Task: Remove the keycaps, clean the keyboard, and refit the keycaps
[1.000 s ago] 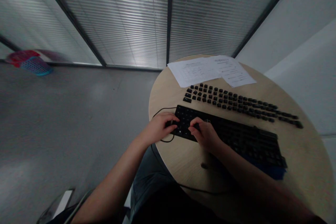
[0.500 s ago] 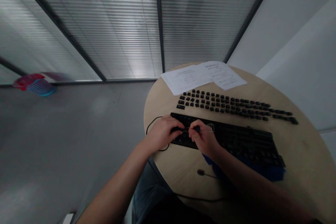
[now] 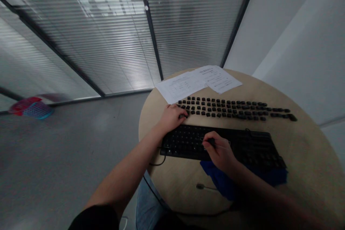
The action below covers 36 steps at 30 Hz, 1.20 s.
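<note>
Head view: hands are held apart, the right hand [image 3: 219, 152] pinched on a dark-handled wire tool [image 3: 211, 141] over the black keyboard [image 3: 184, 139], the left hand [image 3: 171, 118] curled at the left end of the loose keycaps [image 3: 214, 109]; whether one is gripped there cannot be told. Key order could be lost if the rows are brushed by the left fingers, and the board could be scratched by a slipped tool tip. The keyboard could be shifted if the cable [image 3: 157, 165] below the left forearm is snagged.
</note>
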Each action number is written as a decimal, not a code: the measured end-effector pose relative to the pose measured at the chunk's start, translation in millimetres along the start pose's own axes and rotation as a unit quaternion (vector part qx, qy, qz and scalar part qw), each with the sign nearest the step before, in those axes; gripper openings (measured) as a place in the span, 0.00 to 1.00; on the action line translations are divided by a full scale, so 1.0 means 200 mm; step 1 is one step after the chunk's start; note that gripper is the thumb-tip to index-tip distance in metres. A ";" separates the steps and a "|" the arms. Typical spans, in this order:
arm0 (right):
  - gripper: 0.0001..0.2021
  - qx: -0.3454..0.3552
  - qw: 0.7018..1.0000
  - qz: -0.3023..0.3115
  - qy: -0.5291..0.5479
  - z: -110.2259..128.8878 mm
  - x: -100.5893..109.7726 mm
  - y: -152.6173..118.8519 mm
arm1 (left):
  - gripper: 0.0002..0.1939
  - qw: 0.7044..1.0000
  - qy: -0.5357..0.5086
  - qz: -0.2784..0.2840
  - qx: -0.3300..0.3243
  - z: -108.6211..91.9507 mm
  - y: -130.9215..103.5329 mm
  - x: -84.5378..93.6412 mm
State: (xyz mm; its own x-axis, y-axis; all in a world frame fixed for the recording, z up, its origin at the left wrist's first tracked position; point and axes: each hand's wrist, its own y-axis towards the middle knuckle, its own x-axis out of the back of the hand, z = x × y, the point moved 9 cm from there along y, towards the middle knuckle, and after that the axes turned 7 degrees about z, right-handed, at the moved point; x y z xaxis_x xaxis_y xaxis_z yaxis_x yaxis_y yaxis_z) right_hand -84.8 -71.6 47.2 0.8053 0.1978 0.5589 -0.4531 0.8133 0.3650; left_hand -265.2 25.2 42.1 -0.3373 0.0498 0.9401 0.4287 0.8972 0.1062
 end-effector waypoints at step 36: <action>0.08 -0.149 0.964 0.125 0.180 -0.11 -0.20 0.06 | 0.09 0.984 -0.180 0.002 -0.013 -0.21 -0.47 0.12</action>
State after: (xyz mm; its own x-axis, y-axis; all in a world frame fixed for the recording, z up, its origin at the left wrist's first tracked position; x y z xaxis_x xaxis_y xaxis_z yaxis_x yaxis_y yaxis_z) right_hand -113.8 -58.6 12.6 0.7894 0.5420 0.2884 -0.5641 0.8257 -0.0075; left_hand -277.7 -75.9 67.9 -0.6078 0.2096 0.7659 0.4505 0.8853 0.1152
